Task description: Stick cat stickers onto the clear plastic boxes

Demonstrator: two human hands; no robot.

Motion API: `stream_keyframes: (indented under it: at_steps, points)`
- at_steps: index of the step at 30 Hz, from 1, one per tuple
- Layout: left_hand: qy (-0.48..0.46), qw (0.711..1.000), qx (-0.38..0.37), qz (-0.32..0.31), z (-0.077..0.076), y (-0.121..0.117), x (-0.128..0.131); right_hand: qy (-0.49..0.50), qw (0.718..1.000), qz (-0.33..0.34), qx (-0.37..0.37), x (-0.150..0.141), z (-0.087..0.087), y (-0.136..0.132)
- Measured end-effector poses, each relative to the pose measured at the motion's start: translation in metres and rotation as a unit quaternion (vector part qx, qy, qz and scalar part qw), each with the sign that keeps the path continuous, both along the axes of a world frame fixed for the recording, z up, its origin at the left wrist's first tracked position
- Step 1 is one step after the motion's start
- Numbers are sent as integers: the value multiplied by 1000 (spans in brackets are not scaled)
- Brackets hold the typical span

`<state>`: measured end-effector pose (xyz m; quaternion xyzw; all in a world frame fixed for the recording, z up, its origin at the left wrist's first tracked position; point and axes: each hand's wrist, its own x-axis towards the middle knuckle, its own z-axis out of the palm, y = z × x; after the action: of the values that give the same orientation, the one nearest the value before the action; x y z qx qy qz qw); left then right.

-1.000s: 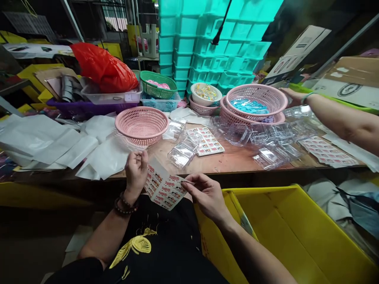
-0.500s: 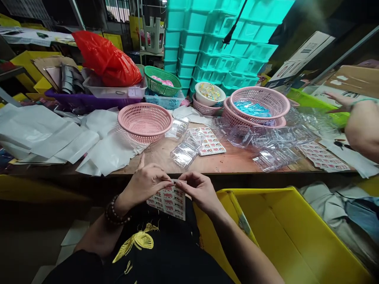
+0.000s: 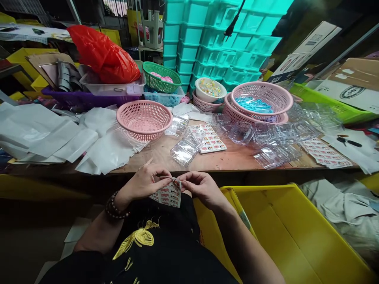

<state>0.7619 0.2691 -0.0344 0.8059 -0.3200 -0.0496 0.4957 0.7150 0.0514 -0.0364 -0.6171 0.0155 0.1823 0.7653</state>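
Just above our lap, our left hand (image 3: 145, 183) and right hand (image 3: 204, 191) each pinch thumb and fingers together on the upper edge of a thin white sheet with small red and black prints (image 3: 167, 196). We judge it light, flexible and easily creased or torn, so it is best held by its plain margin. Beyond, clear, hard-looking plastic cases (image 3: 185, 150) lie on the brown wooden table (image 3: 148, 159); they look light, slippery and prone to cracking. Farther off, a round pink mesh basket (image 3: 144, 120) stands near us, another pink mesh basket (image 3: 275, 92) holds shiny blue pieces (image 3: 254, 105), a white round bowl (image 3: 204, 94) holds yellowish, see-through bits, and a green oval basket (image 3: 161, 83) holds pink pieces.
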Motion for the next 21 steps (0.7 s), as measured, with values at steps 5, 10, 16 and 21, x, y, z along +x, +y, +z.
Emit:
stream_keyframes:
  at_steps: [5,10,16,21]
  points:
    - [35,999,0,-17,-4,1,1,4,1000,4,-17,2,3,0]
    - [57,997,-12,-48,-8,-1,3,15,1000,10,-11,4,1,3]
    - [30,997,14,-66,-7,-1,3,4,1000,-14,20,3,0,5]
    - [28,997,13,-72,-10,0,1,-24,1000,-7,10,4,-1,9]
